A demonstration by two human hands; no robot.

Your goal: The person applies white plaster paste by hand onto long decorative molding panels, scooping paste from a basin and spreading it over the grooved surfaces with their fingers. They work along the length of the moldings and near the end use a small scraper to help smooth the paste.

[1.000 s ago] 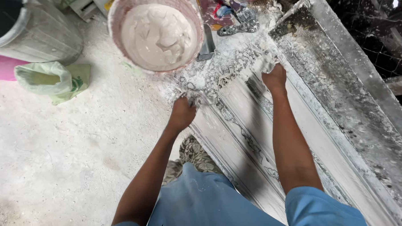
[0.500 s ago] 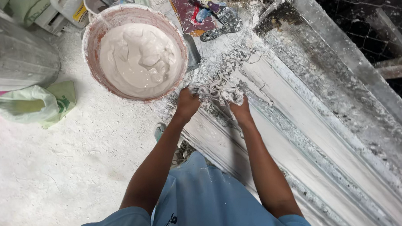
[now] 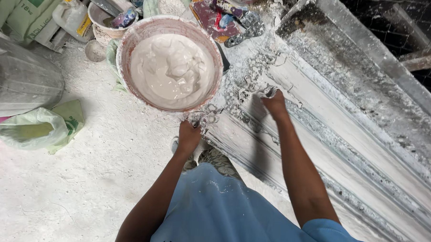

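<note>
A long white plaster moulding form (image 3: pixel 348 135) runs from the top middle to the lower right. Plaster-soaked fibre strands (image 3: pixel 248 84) lie tangled over its near end. My left hand (image 3: pixel 188 137) is closed on the strands at the form's lower edge, just below a round basin of wet white plaster (image 3: pixel 172 69). My right hand (image 3: pixel 275 103) is closed on strands on top of the form, farther up. My blue shirt fills the bottom of the view.
A grey metal bin (image 3: pixel 21 83) stands at the left, with a green plastic bag (image 3: pixel 38 127) beside it. Sacks, a white jug (image 3: pixel 73 16), a small bowl with tools (image 3: pixel 111 15) and paint-stained rags (image 3: pixel 219 14) crowd the top. The floor (image 3: pixel 74 192) is white with plaster dust.
My right hand moved from the form's far part in beside the left, then back out along the form with strands. My view shifted, bringing the basin toward the middle.
</note>
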